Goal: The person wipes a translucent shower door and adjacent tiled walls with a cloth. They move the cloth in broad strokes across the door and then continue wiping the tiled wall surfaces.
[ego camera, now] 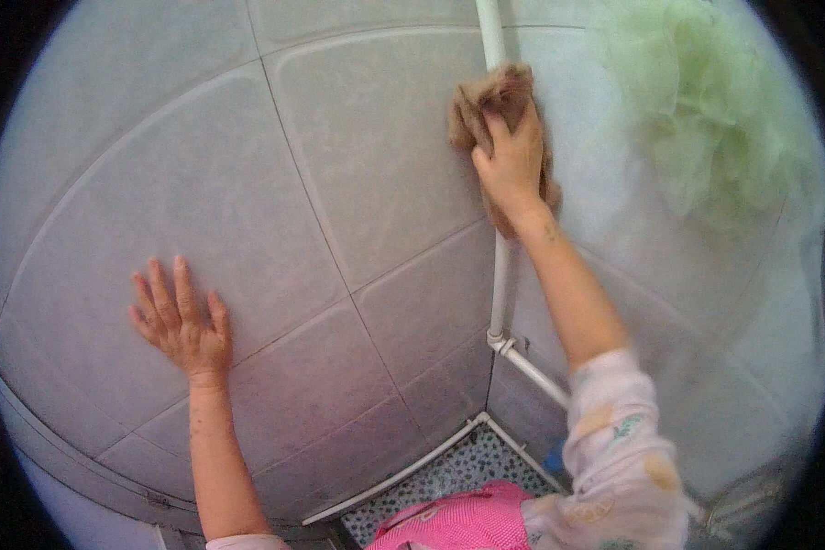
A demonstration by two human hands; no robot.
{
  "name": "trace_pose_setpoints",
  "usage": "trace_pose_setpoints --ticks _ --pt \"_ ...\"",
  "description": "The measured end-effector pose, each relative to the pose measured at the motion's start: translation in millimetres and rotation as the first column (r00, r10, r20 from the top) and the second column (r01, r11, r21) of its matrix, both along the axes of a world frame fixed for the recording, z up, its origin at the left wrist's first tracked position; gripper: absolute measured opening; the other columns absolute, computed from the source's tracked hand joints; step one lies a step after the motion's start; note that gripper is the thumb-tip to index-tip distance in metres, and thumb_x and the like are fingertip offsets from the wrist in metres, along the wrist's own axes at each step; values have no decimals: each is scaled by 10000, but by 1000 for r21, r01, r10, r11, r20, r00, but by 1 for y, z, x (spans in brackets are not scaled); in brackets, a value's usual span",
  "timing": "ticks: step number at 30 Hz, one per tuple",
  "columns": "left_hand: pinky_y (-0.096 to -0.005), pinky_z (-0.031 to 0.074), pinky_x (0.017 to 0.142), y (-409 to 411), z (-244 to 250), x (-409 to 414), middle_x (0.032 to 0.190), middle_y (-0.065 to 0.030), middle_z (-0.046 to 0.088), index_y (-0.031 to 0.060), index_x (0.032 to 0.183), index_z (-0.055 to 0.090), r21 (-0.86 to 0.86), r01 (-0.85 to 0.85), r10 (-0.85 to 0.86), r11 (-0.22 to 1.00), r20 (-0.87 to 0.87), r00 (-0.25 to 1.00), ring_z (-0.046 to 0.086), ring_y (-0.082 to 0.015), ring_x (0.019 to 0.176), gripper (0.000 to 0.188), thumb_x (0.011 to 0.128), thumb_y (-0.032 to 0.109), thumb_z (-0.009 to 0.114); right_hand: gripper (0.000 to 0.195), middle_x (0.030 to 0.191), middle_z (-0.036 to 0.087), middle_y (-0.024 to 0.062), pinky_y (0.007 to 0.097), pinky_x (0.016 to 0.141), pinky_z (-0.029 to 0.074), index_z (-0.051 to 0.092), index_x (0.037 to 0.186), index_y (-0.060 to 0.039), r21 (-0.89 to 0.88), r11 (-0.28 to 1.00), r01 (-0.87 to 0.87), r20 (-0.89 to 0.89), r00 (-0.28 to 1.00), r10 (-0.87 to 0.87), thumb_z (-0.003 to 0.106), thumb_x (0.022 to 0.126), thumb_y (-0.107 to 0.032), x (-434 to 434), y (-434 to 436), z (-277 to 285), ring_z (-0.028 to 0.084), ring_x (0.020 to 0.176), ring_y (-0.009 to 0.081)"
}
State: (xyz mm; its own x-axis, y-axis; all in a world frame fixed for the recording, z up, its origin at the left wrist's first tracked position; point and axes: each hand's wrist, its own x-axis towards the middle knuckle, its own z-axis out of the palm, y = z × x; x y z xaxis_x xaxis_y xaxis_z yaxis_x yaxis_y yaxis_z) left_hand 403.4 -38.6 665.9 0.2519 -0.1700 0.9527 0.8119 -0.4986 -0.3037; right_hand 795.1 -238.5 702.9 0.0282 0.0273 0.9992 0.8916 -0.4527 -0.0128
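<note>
My right hand [512, 161] grips a bunched brown cloth [471, 113] around a white vertical pipe [493, 41] in the corner of a tiled wall. The cloth covers a stretch of the pipe, and its lower end hangs beneath my palm. With fingers spread, my left hand [185, 323] rests flat on the light grey wall tiles [295, 254], far to the left and lower, and holds nothing. Parts of my right fingers are hidden in the folds of the cloth.
A pale green mesh-like thing [701, 117] shows blurred at the upper right. Below, the pipe meets an elbow fitting [498, 342] and a slanting pipe [540, 378]. White piping [399, 478] edges the speckled floor [454, 464]. A blue object [555, 457] is partly hidden beside my sleeve.
</note>
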Motion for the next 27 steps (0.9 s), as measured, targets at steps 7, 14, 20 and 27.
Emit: trace_pose_setpoints --ticks 7,14,20,27 --pt "-413 63 1157 1 -5 5 1501 -19 313 229 1423 386 14 5 -6 1000 13 1000 220 -219 1419 509 931 347 436 542 1238 446 237 485 902 435 576 1214 -215 53 998 -41 -12 999 42 688 690 -136 6 7 1 452 1116 418" --pt "-416 69 1153 -2 5 6 1498 -24 315 222 1405 406 25 18 -18 1000 12 1000 221 -224 1418 501 917 323 453 504 1264 433 201 472 941 400 545 1172 -120 -134 976 -170 -372 922 110 705 696 -69 -27 -18 -184 462 1104 419" --pt "-417 77 1161 -3 9 6 1505 -14 299 233 1418 381 23 -13 13 1000 -15 1000 208 -217 1423 523 907 309 458 544 1285 315 284 506 1004 312 495 1217 -96 -432 882 -186 -654 738 -165 711 718 -115 -33 -31 -331 348 1167 457" --pt "-441 75 1160 -3 4 2 1503 -16 302 232 1420 371 -5 4 -4 1000 5 1000 202 -219 1425 542 893 299 479 562 1252 424 202 519 939 354 474 1245 -153 -167 981 -101 -439 898 17 677 728 -67 -16 -16 -223 424 1126 425"
